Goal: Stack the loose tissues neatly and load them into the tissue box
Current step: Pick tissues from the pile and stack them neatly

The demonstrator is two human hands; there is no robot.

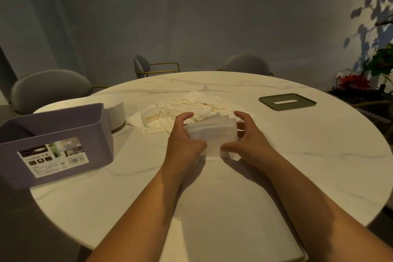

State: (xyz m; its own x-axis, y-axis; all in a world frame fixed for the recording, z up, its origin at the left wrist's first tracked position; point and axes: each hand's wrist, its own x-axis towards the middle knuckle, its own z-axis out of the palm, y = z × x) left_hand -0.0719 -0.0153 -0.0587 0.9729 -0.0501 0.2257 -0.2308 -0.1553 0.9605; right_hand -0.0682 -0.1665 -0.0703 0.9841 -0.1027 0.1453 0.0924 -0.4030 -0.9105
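A squared-up stack of white tissues (pixel 212 134) stands on the round marble table (pixel 297 166) in the middle of the head view. My left hand (pixel 182 138) grips its left end, fingers curled over the far side and thumb at the near side. My right hand (pixel 248 136) cups the right end the same way. Behind the stack lies a spread of loose cream tissues (pixel 182 108). The lavender tissue box (pixel 53 140), open at the top and with a label on its front, sits at the table's left edge. Its dark green slotted lid (pixel 287 101) lies at the far right.
A white round object (pixel 116 112) stands behind the box. Grey chairs with gold frames (pixel 49 89) ring the far side of the table. Potted plants (pixel 378 66) stand at the right by the wall.
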